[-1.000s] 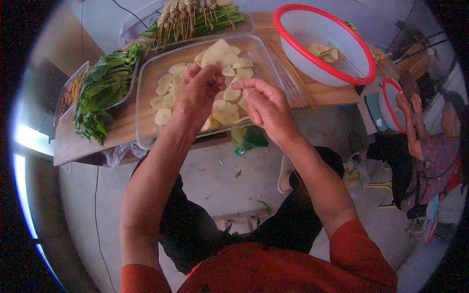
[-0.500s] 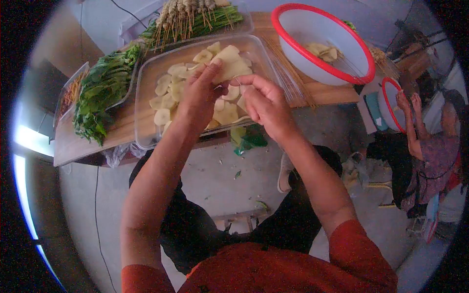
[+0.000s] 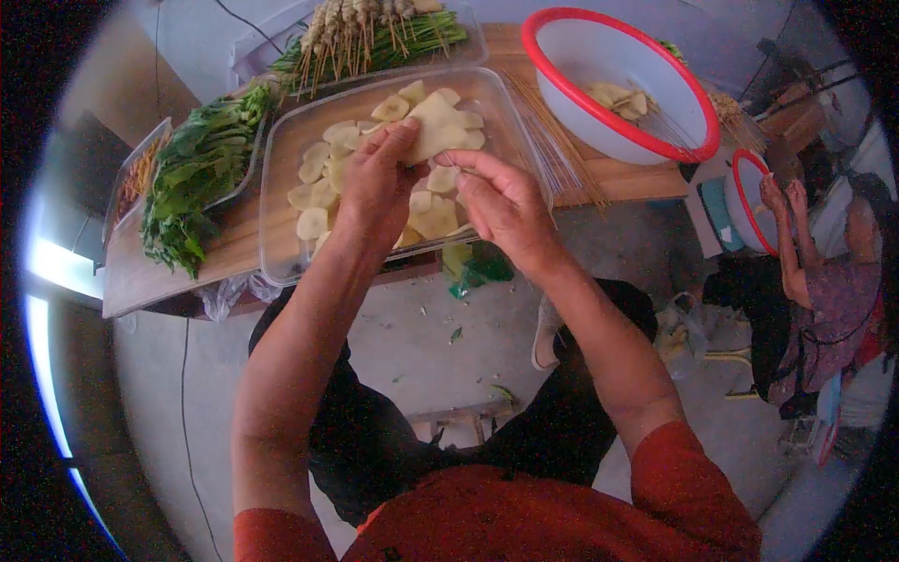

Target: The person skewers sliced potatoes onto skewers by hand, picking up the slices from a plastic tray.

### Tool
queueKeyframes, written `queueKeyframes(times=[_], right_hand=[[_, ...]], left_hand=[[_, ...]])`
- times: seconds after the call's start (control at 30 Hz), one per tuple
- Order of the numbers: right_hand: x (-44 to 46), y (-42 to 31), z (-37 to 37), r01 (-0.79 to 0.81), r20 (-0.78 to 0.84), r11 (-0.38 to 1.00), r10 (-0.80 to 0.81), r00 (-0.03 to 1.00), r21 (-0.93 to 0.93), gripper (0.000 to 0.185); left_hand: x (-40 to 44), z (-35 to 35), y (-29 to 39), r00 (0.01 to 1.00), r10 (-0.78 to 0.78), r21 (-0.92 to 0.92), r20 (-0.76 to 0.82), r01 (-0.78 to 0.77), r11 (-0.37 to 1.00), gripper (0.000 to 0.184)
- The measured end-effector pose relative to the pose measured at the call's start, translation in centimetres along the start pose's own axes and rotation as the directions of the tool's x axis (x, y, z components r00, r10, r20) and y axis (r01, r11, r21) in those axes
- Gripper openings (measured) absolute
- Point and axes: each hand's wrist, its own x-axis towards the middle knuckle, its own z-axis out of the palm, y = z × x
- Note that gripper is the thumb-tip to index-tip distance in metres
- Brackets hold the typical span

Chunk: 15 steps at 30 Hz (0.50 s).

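Note:
My left hand (image 3: 379, 178) is closed on a large pale-yellow potato slice (image 3: 438, 129), thumb on top and fingers beneath. Close beside it, my right hand (image 3: 506, 201) pinches a thin skewer (image 3: 449, 161) between thumb and forefinger; its tip is near the slice, but I cannot tell whether it pierces it. Both hands are above a clear plastic tray (image 3: 266, 187) in which many potato slices (image 3: 312, 223) lie scattered and overlapping. Loose bamboo skewers (image 3: 562, 140) lie on the wooden table (image 3: 131, 272) to the right of the tray.
A white basin with a red rim (image 3: 618, 84) holds more slices at the right. Leafy greens (image 3: 201, 173) lie at the left, with loaded skewers (image 3: 361, 33) and green stalks (image 3: 431, 39) behind. A seated person (image 3: 833, 262) is at the far right beside another red-rimmed basin (image 3: 749, 211).
The potato slice has tilted and turned slightly in my left hand. My right hand has shifted a little down and left, its fingers closer together on the skewer.

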Motion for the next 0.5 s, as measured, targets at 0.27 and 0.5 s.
queueKeyframes(times=[0.27, 0.5], right_hand=[[-0.2, -0.6, 0.1, -0.069, 0.008, 0.997, 0.068, 0.998, 0.040, 0.027], [0.0, 0.4, 0.1, -0.048, 0.004, 0.998, 0.048, 0.999, 0.028, 0.020]], left_hand=[[0.1, -0.2, -0.3, 0.997, -0.012, 0.009, -0.081, 0.012, 1.000, 0.016], [-0.1, -0.1, -0.1, 0.997, 0.012, -0.008, -0.070, -0.012, 1.000, 0.017]])
